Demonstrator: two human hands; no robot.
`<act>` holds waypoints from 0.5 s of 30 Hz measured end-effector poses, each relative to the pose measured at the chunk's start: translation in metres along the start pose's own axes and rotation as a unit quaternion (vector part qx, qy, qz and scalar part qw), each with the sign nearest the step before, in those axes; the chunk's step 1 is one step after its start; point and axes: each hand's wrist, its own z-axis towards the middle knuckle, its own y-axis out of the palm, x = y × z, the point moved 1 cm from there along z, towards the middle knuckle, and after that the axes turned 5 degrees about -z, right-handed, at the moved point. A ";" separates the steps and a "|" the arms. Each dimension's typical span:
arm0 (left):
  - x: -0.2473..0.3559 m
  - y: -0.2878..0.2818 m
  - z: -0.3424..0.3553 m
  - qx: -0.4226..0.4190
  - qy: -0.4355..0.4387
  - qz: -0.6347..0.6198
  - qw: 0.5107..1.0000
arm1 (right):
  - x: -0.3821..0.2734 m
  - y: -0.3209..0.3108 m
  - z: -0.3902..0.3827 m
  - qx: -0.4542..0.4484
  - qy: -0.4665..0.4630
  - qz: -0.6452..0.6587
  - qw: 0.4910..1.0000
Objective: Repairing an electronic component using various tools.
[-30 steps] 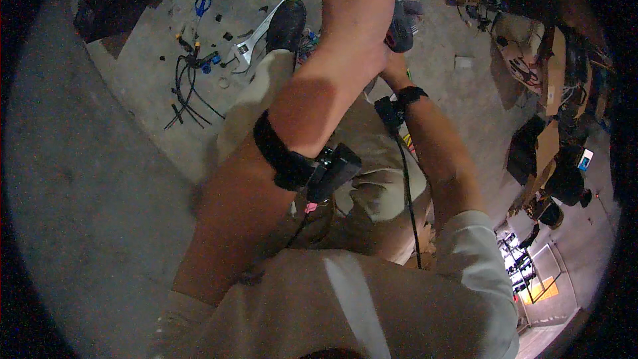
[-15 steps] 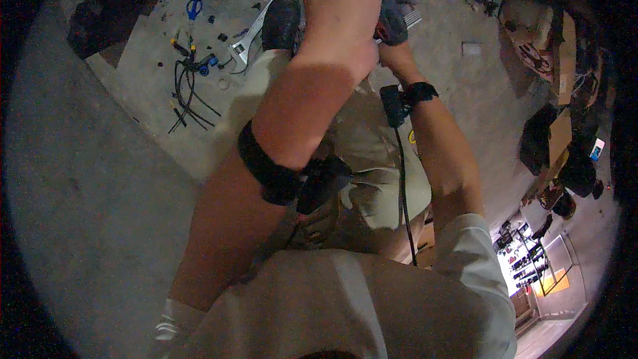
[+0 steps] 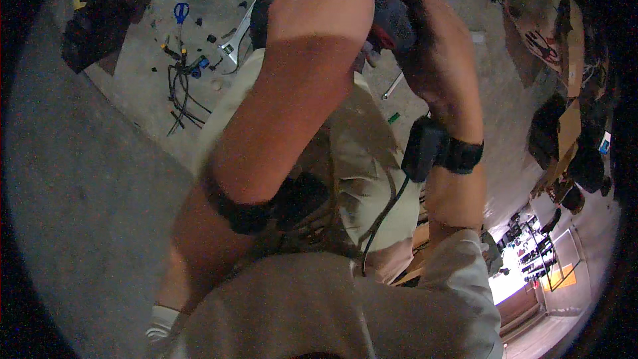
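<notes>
My left hand [image 3: 322, 6] is at the top, its back toward me and its fingers mostly hidden beyond it. It seems closed on a dark tool with a red part [image 3: 392, 26], perhaps a power tool; its full shape does not show. Right beside that tool is my right hand [image 3: 442, 46], raised, with a visible finger stretched out along the tool's side. Whether it touches the tool is unclear. Below the hands, a slim metal rod-like tool [image 3: 393, 85] and a small green piece [image 3: 394, 118] lie on the floor.
On the floor left of my legs lie an adjustable wrench [image 3: 249, 23], blue-handled scissors [image 3: 181, 13] and a bundle of black cables [image 3: 179, 93]. Cardboard [image 3: 573, 46] and dark items line the right side. A black cord [image 3: 382, 216] hangs from the device on my right wrist.
My right hand has come up and nearer, its finger now stretched out beside the dark tool. My left arm has shifted slightly left. The slim rod and green piece have come into sight.
</notes>
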 end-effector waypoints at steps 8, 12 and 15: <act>-0.043 0.022 0.020 0.074 0.320 0.091 0.940 | 0.019 -0.020 -0.001 0.140 -0.125 -0.176 0.966; -0.071 0.056 0.013 -0.054 0.407 0.044 0.911 | 0.034 -0.083 0.015 0.247 -0.146 -0.387 0.876; -0.084 0.075 0.001 -0.106 0.400 0.011 0.910 | 0.066 -0.124 0.028 0.216 -0.076 -0.490 0.841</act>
